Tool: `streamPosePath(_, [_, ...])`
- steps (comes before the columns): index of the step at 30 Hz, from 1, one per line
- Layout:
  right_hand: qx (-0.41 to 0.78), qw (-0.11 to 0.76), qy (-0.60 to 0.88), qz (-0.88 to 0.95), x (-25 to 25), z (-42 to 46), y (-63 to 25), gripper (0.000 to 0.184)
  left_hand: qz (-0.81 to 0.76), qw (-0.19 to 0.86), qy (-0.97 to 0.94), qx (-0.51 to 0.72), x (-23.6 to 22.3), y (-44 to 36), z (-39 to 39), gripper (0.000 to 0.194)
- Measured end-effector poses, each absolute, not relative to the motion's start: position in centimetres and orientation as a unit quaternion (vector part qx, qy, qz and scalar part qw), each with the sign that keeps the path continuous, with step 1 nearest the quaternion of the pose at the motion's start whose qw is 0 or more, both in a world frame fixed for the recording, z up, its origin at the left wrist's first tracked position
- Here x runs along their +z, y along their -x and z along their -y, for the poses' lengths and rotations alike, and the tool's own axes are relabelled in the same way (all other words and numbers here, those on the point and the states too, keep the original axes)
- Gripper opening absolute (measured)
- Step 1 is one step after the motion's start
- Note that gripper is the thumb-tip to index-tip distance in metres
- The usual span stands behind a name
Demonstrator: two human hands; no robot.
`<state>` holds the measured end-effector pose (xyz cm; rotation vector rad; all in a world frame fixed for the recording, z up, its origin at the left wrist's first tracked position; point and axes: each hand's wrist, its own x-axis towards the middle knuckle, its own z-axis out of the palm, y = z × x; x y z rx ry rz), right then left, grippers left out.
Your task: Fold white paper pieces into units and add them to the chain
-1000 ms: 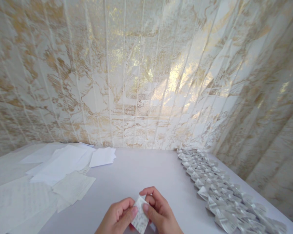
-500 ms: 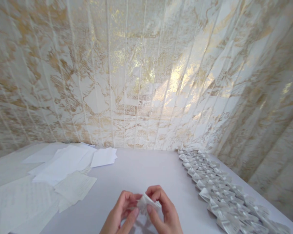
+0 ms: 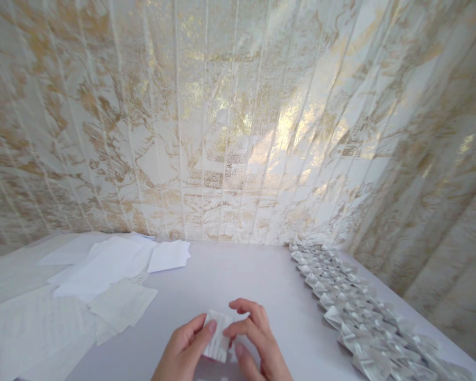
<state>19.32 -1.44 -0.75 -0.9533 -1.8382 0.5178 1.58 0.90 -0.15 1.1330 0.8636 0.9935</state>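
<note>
My left hand pinches a small folded piece of printed paper, its thumb lying flat on the upper face. The paper is now a small, flat, roughly square packet. My right hand is at the packet's right edge with its fingers apart. One fingertip touches or nearly touches that edge; the index finger is raised above it and the thumb is lower down, away from the paper. At the bottom edge of the view, a small pale patch lies below the hands, too little of it showing to name.
Loose white sheets and printed sheets overlap on the left of the table. A small stack of white paper lies at the back. Rows of folded paper pieces run along the right side. A patterned curtain hangs behind.
The paper has gone from a tilted, partly opened fold held in both hands to a flat packet in my left hand. My right hand's fingers have spread and loosened from it.
</note>
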Motion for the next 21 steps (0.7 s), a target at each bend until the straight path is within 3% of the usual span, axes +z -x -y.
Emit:
streamPosePath(7, [0.244,0.483,0.371,0.755,-0.4,1.0,-19.5,0.047,-0.366,0.705,-0.455,0.401,-0.1,-1.8,-1.1,0.047])
streamPosePath(13, [0.312,0.466,0.369,0.742,0.1,0.9,-19.6,0.01,-0.329,0.74,-0.47,0.351,0.3,-1.7,-0.6,0.051])
streamPosePath(17, [0.386,0.496,0.38,0.678,0.1,0.8,-19.8,0.039,-0.326,0.745,-0.462,0.354,-0.3,-1.8,-0.9,0.053])
streamPosePath(21, [0.446,0.52,0.406,0.604,-0.4,0.6,-19.3,0.05,-0.33,0.73,-0.484,0.353,-0.2,-2.0,-0.6,0.058])
